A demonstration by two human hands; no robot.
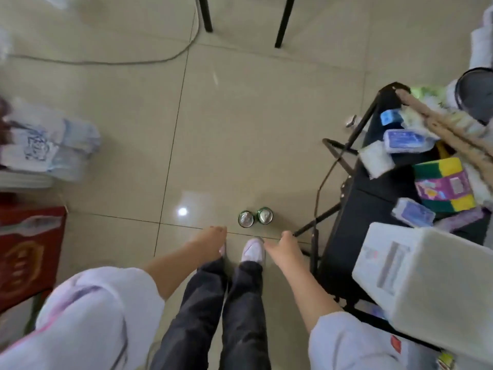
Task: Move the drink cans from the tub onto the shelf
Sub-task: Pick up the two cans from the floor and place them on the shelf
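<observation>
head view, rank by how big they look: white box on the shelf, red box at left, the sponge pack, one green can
1. white box, nearest the camera, so likely inflated
2. red box, cut off by the frame edge
3. sponge pack
4. green can, alike in size to its twin

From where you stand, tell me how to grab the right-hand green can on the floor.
Take the right-hand green can around its side wall, just below the rim, with the right hand coming down from its open right side. It stands upright, and the other can sits close on its left, leaving little finger room there.
</observation>
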